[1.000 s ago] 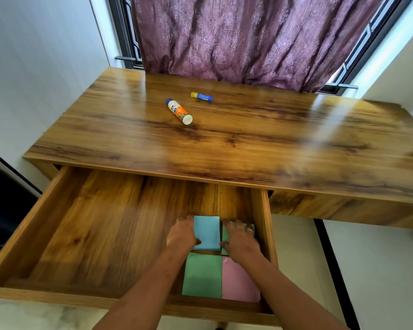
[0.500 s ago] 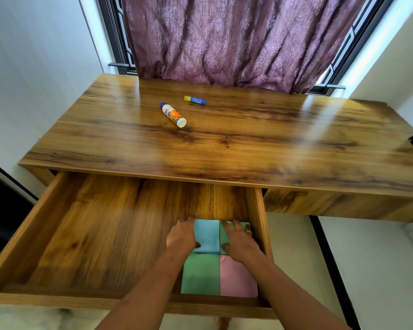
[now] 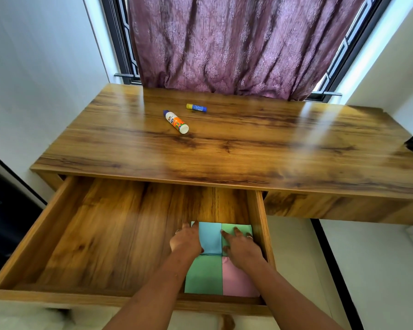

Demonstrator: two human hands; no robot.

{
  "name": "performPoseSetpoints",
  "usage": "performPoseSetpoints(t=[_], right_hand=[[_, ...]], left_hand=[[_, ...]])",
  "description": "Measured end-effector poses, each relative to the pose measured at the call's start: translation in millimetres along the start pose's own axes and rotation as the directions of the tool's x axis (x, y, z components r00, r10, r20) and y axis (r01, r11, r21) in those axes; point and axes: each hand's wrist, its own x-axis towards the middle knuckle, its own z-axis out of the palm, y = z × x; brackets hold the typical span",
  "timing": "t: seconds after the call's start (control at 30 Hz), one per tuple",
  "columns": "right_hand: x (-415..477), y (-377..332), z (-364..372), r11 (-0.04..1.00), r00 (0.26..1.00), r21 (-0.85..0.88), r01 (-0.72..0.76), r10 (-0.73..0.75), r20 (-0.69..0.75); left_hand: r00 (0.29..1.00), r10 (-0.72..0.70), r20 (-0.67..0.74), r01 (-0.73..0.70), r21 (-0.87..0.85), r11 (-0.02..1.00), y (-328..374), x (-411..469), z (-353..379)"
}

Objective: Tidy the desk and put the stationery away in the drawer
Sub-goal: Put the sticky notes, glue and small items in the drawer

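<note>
The desk (image 3: 248,151) fills mid-frame; its drawer (image 3: 105,234) stands open below. In the drawer's lower-right corner, square the four paper pads (image 3: 210,236) edge to edge with the flat, splayed left hand (image 3: 185,241) and right hand (image 3: 242,248), neither gripping. Glue bottle (image 3: 176,121) and glue stick (image 3: 196,107) await, upper centre.

Bare forearms, rings on fingers (image 3: 249,236)
</note>
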Motion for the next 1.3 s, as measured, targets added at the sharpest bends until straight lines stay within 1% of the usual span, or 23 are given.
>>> performPoseSetpoints(t=[0.07,0.17,0.27,0.4,0.5,0.63,0.73,0.87,0.97,1.07,1.1,1.23,1.3], right_hand=[[-0.5,-2.1,-5.2,1.000,1.000,-0.002,0.005,-0.005,-0.024],[-2.8,-9.4,-11.3,1.000,0.999,0.015,0.022,-0.021,-0.042],[-5.7,-23.0,-17.2,0.998,0.997,0.049,0.046,-0.043,-0.058],[-9.4,-50.8,-34.1,0.988,0.988,0.131,0.083,-0.064,-0.138],[-6.7,-74.5,-54.0,0.979,0.977,0.158,0.131,-0.101,-0.187],[0.4,-98.3,-91.4,0.962,0.973,0.201,0.183,-0.148,-0.176],[11.6,-104.4,-118.3,0.949,0.968,0.239,0.205,-0.160,-0.195],[37.4,-107.3,-158.7,0.928,0.956,0.290,0.232,-0.162,-0.246],[69.2,-106.6,-191.8,0.914,0.946,0.323,0.246,-0.154,-0.285],[104.7,-102.3,-220.6,0.895,0.934,0.365,0.256,-0.131,-0.332],[117.2,-100.0,-228.8,0.886,0.931,0.385,0.259,-0.123,-0.343],[175.1,-92.6,-249.4,0.855,0.936,0.454,0.249,-0.093,-0.338],[204.1,-93.2,-255.3,0.858,0.946,0.464,0.221,-0.073,-0.315]], left_hand=[[1.000,0.015,-0.019,-0.015,-0.019,1.000,-2.7,-2.3,-0.8],[0.999,0.013,-0.032,-0.016,-0.092,0.996,-9.0,-3.7,-5.3],[0.998,-0.018,-0.057,0.006,-0.209,0.978,-13.9,-6.6,-17.8],[0.994,-0.027,-0.108,-0.010,-0.331,0.944,-26.6,-12.8,-47.1],[0.985,-0.033,-0.169,-0.041,-0.416,0.908,-37.8,-16.1,-75.5],[0.966,-0.064,-0.250,-0.084,-0.539,0.838,-48.9,-12.3,-113.5],[0.951,-0.067,-0.302,-0.128,-0.583,0.803,-51.4,-2.4,-144.1],[0.949,-0.092,-0.300,-0.134,-0.652,0.746,-48.7,19.5,-186.5],[0.947,-0.135,-0.290,-0.114,-0.700,0.705,-45.0,46.3,-215.8],[0.943,-0.199,-0.268,-0.088,-0.775,0.626,-39.8,82.1,-239.6],[0.939,-0.226,-0.260,-0.069,-0.785,0.616,-38.0,96.6,-246.2],[0.922,-0.309,-0.232,0.036,-0.744,0.667,-25.1,151.9,-269.9],[0.914,-0.345,-0.214,0.092,-0.718,0.690,-19.3,179.2,-273.1]])
